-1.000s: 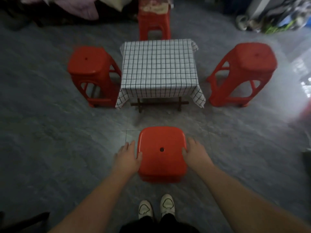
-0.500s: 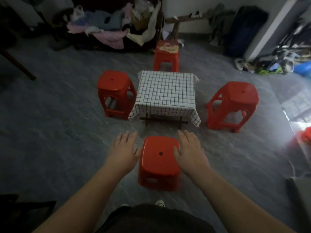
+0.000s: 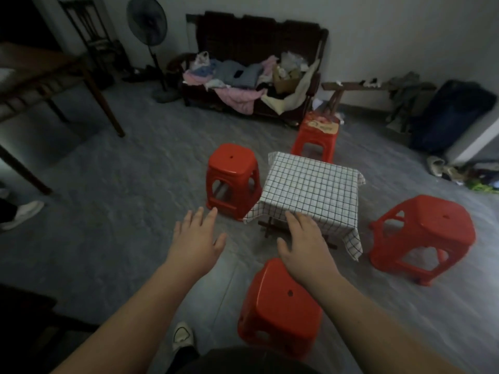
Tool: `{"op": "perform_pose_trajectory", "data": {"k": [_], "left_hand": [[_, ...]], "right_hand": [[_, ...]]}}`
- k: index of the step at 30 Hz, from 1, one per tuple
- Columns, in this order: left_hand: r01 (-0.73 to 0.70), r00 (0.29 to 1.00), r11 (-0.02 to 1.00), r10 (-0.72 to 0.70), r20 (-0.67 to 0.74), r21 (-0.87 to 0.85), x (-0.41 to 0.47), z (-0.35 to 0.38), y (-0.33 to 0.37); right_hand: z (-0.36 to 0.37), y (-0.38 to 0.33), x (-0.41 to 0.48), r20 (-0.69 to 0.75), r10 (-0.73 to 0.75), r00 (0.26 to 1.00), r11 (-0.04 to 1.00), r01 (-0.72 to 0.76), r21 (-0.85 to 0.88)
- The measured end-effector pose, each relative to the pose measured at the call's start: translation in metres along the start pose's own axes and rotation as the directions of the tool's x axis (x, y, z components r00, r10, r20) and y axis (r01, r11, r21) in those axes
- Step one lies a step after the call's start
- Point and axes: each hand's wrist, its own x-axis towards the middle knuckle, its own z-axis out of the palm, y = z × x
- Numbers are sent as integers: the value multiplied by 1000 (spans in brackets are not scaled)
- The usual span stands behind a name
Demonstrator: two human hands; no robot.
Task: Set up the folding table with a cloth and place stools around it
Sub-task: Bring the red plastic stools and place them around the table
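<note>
A low folding table [image 3: 272,229] stands on the grey floor under a white cloth [image 3: 310,190] with a black grid. Red plastic stools ring it: one on the left [image 3: 232,179], one behind [image 3: 316,139], one on the right [image 3: 424,236], and a near one [image 3: 280,306] right in front of me. My left hand [image 3: 195,238] hovers open over the floor, left of the near stool. My right hand [image 3: 305,244] is open above that stool's far edge, fingers spread, holding nothing.
A dark wooden sofa [image 3: 259,44] piled with clothes lines the back wall, with a standing fan [image 3: 151,36] to its left. A wooden table [image 3: 40,74] fills the left side. Shoes and bags [image 3: 459,174] lie at the right. My shoe [image 3: 182,336] shows below.
Both hands have let go of the near stool and lifted off it. The view has risen and swung left, showing more of the room.
</note>
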Motion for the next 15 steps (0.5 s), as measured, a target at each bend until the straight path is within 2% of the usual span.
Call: {"op": "perform_pose_trajectory", "data": {"k": [6,9,15], "left_hand": [[74,997,996,-75,-26,-53,35,-11,-82],[121,992,990,-124,-35,-67,62,-20,-141],[161,986,985,-164,-40,-66,137,-62,-276]], "right_hand": [[38,-82,63,22,-140,990,986,142,-90],[62,-133,99,44,-163,986,973,168,-160],[119,-261,189,90,-165,982,969,179,-173]]}}
